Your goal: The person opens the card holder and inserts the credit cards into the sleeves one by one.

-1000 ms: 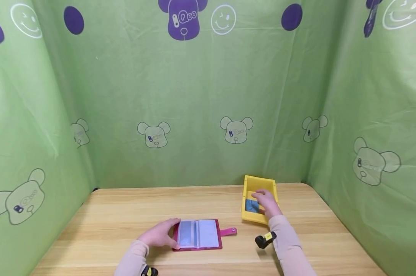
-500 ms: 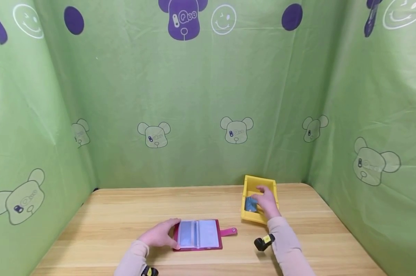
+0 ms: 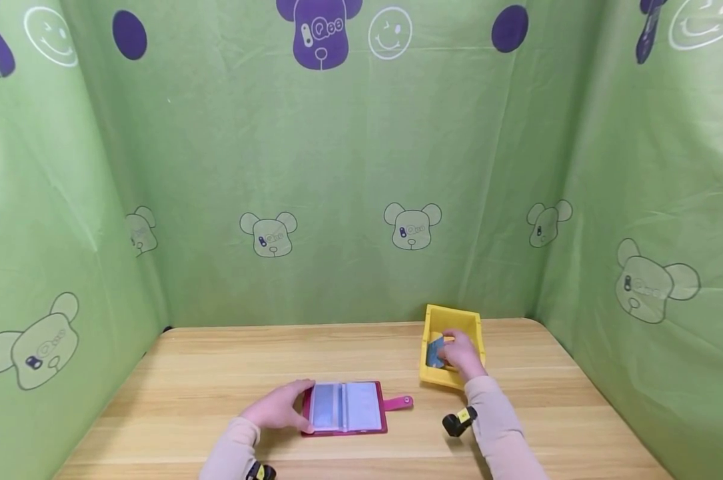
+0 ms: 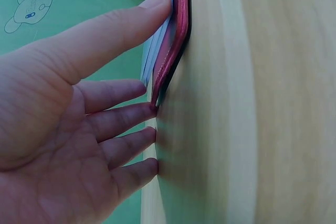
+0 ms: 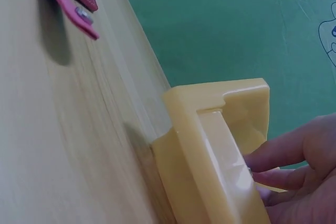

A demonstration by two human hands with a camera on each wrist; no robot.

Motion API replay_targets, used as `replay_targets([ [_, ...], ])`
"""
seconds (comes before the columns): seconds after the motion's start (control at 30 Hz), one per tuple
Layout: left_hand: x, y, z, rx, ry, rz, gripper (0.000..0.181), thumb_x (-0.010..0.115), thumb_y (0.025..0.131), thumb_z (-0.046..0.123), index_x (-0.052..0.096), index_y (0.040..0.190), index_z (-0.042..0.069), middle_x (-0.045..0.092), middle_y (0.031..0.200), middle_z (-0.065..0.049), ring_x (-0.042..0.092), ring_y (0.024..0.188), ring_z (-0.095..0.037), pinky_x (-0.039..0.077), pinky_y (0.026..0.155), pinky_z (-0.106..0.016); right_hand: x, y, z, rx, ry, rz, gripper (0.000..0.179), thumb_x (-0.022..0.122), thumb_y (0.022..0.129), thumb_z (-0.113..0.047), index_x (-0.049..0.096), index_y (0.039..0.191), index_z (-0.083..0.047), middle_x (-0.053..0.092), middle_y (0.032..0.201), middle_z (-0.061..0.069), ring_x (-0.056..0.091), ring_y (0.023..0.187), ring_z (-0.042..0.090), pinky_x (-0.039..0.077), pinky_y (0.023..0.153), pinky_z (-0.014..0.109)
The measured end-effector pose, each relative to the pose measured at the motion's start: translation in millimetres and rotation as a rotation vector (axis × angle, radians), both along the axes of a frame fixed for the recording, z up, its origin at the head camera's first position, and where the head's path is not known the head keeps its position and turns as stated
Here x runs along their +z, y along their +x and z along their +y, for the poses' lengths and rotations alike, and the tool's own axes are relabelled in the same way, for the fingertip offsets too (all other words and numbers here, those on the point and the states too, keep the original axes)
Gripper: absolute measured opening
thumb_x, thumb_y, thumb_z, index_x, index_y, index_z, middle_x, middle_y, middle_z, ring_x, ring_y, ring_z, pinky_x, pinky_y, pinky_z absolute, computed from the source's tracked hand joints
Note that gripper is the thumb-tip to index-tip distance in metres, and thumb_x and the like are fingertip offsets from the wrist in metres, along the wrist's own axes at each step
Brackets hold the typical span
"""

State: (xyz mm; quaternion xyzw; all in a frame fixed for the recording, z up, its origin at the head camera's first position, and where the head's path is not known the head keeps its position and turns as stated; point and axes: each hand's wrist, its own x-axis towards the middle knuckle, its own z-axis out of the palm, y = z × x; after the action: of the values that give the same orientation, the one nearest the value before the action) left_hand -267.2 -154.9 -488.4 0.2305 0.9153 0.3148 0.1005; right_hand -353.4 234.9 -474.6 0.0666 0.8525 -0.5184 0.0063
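Observation:
A pink-red card holder (image 3: 364,405) lies spread on the table, its clear bluish sleeves showing. My left hand (image 3: 280,405) is at its left edge. In the left wrist view the thumb (image 4: 156,2) presses on the sleeves, while the straight fingers (image 4: 128,116) touch the cover's edge and the tabletop. My right hand (image 3: 464,355) reaches into a yellow bin (image 3: 440,378) and pinches a blue card (image 3: 434,353), which stands tilted inside. The bin's wall hides the card and some fingertips in the right wrist view.
The holder's pink snap strap (image 3: 399,403) points right toward the bin. A wooden table (image 3: 247,353) carries everything, with green patterned curtains (image 3: 337,280) close behind it and on both sides. A black wrist camera (image 3: 459,421) sits on the right sleeve.
Inside the bin, the right hand has closed its fingers on the blue card, which has gone from lying flat to tilted. The left hand and the card holder have stayed put.

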Motion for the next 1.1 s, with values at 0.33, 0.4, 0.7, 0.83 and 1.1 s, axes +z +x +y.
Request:
replay_targets([
  [0.33,2.1,1.8,0.2,0.003,0.002,0.0,0.092,0.086,0.066,0.022,0.042,0.141,-0.009,0.049,0.142,-0.029,0.046,0.131,-0.047,0.036,0.111,-0.063,15.2,5.2,2,-0.002,0.073,0.068,0.063,0.052,0.075,0.013,0.04,0.137,0.014,0.053,0.123,0.036,0.056,0.099,0.033,0.05,0.068,0.022],
  [0.4,3.3,2.4,0.5,0.001,0.008,-0.002,0.091,0.086,0.067,0.021,0.042,0.14,-0.009,0.049,0.141,-0.029,0.046,0.131,-0.047,0.036,0.111,-0.063,20.9,7.7,3,-0.008,0.085,0.073,0.063,0.052,0.075,0.014,0.04,0.137,0.014,0.054,0.123,0.035,0.057,0.099,0.032,0.051,0.07,0.022],
  [0.7,3.9,2.0,1.4,0.002,0.004,-0.004,0.091,0.085,0.067,0.022,0.041,0.141,-0.009,0.049,0.142,-0.028,0.046,0.131,-0.046,0.036,0.111,-0.062,38.0,22.1,7,0.0,0.007,0.093,0.063,0.052,0.077,0.013,0.038,0.139,0.014,0.053,0.122,0.034,0.059,0.094,0.028,0.052,0.069,0.02],
  [0.83,2.8,1.3,1.4,0.003,0.003,-0.007,0.091,0.085,0.067,0.021,0.041,0.141,-0.009,0.049,0.142,-0.027,0.046,0.131,-0.046,0.036,0.111,-0.063,43.0,29.5,3,0.036,-0.014,0.09,0.062,0.056,0.078,0.011,0.041,0.138,0.012,0.053,0.121,0.031,0.058,0.095,0.026,0.054,0.071,0.022],
  [1.1,4.6,2.1,1.2,0.009,0.006,-0.014,0.092,0.086,0.067,0.021,0.04,0.142,-0.008,0.049,0.142,-0.027,0.046,0.131,-0.046,0.036,0.111,-0.063,38.1,37.6,-29,0.142,-0.101,0.095,0.059,0.062,0.079,0.008,0.047,0.135,0.009,0.057,0.112,0.025,0.059,0.086,0.019,0.058,0.073,0.026],
])
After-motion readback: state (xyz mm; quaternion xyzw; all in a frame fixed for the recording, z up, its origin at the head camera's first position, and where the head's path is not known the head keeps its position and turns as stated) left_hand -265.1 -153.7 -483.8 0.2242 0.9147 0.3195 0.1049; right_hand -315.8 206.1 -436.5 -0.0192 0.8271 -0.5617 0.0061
